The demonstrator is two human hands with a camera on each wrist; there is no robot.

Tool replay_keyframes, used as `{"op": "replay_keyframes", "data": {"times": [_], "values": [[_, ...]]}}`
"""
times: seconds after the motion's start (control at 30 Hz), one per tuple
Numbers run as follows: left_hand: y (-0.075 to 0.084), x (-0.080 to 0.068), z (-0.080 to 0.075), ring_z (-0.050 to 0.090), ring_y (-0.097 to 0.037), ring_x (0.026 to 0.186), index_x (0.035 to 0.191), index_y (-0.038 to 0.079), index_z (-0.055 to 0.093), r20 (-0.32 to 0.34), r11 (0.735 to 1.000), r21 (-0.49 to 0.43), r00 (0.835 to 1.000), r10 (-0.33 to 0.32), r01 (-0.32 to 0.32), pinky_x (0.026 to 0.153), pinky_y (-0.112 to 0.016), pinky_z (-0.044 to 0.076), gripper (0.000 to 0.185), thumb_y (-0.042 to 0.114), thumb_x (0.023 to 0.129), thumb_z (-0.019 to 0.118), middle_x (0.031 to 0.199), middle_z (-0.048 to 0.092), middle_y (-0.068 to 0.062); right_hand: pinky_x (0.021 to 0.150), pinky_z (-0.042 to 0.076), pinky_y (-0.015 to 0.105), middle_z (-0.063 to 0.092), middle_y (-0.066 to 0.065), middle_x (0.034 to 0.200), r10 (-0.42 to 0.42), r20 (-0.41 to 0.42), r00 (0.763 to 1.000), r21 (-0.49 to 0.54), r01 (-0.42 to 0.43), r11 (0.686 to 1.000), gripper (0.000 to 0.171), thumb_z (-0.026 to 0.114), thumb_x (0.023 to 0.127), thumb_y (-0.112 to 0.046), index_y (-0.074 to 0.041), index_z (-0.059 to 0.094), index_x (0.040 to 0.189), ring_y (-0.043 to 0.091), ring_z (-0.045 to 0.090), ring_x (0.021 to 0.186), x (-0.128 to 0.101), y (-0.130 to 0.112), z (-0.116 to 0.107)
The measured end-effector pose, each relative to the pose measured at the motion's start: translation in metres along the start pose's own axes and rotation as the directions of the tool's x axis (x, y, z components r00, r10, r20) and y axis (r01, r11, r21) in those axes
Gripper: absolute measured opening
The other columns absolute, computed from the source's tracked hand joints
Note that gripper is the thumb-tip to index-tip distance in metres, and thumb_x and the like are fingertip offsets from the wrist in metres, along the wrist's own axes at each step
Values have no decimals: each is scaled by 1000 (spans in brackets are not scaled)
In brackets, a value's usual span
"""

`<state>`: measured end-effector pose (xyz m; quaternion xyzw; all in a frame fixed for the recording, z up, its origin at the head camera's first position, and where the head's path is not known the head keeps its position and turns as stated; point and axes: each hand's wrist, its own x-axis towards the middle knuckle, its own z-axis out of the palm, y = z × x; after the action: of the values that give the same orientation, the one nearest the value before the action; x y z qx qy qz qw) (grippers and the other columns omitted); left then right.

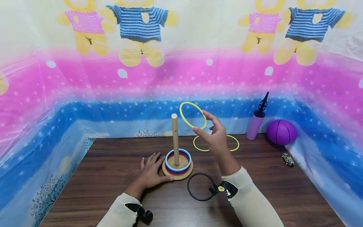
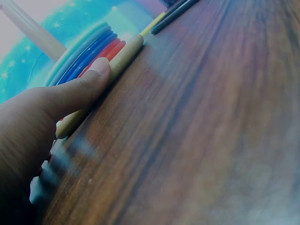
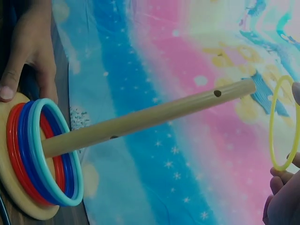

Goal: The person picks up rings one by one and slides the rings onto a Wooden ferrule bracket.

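A wooden peg (image 1: 175, 138) stands upright on a round wooden base (image 1: 178, 178). Around its foot lie stacked rings: red at the bottom, dark blue above, a light blue ring (image 3: 77, 187) on top. My left hand (image 1: 150, 173) is spread beside the base, its thumb resting on the base's edge in the left wrist view. Up to the right of the peg's top, my right hand (image 1: 216, 135) pinches a yellow ring (image 1: 182, 117) between thumb and fingertip. The ring is tilted in the air, apart from the peg.
Yellow rings (image 1: 200, 149) lie on the table behind my right hand, partly hidden by it. A black ring (image 1: 189, 192) lies nearer me, by the right wrist. At the back right are a purple pump (image 1: 254, 126), a purple ball (image 1: 281, 132) and a toy car (image 1: 288, 160).
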<state>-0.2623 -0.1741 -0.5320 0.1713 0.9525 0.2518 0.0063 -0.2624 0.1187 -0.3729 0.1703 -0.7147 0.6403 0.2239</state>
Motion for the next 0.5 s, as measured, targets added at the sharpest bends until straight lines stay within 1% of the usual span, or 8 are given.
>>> {"op": "replay_keyframes", "data": {"times": [0.03, 0.13, 0.33, 0.4, 0.5], "values": [[0, 0, 0, 21, -47, 168, 168, 12, 46, 1, 1000, 0, 1000, 0, 0, 128, -83, 2, 110, 71, 84, 84, 178, 33, -21, 101, 37, 43, 62, 7, 151, -4, 1, 1000, -5, 5, 1000, 69, 89, 90, -22, -16, 64, 154, 23, 49, 137, 0, -1, 1], [-1, 0, 0, 21, -47, 168, 168, 12, 45, 3, 1000, 0, 1000, -2, 2, 128, -83, 2, 110, 72, 84, 84, 178, 33, -21, 102, 37, 43, 61, 8, 152, -24, 12, 1000, -15, 24, 1000, 69, 89, 90, -20, -16, 63, 154, 22, 49, 137, -1, -3, 5], [-1, 1, 1, 21, -47, 168, 168, 13, 45, 3, 1000, 6, 1000, -9, 9, 128, -83, 2, 110, 73, 84, 83, 178, 33, -21, 104, 38, 46, 58, 14, 157, -12, 53, 999, -49, 15, 999, 73, 90, 89, -22, -17, 61, 156, 27, 47, 142, -2, -2, 15], [0, 1, 1, 21, -47, 168, 168, 13, 45, 3, 1000, 6, 1000, -10, 10, 128, -83, 2, 110, 73, 84, 83, 178, 33, -21, 106, 38, 48, 56, 14, 160, -1, 74, 997, -60, 5, 998, 75, 90, 90, -23, -19, 60, 158, 28, 46, 144, -3, -2, 19], [1, 1, 0, 21, -47, 168, 168, 13, 45, 5, 1000, 6, 1000, -10, 10, 128, -83, 2, 110, 73, 84, 83, 178, 33, -21, 105, 38, 50, 54, 13, 159, 14, 106, 994, -85, -5, 996, 77, 91, 90, -25, -20, 58, 159, 29, 45, 144, -7, -1, 24]]}}
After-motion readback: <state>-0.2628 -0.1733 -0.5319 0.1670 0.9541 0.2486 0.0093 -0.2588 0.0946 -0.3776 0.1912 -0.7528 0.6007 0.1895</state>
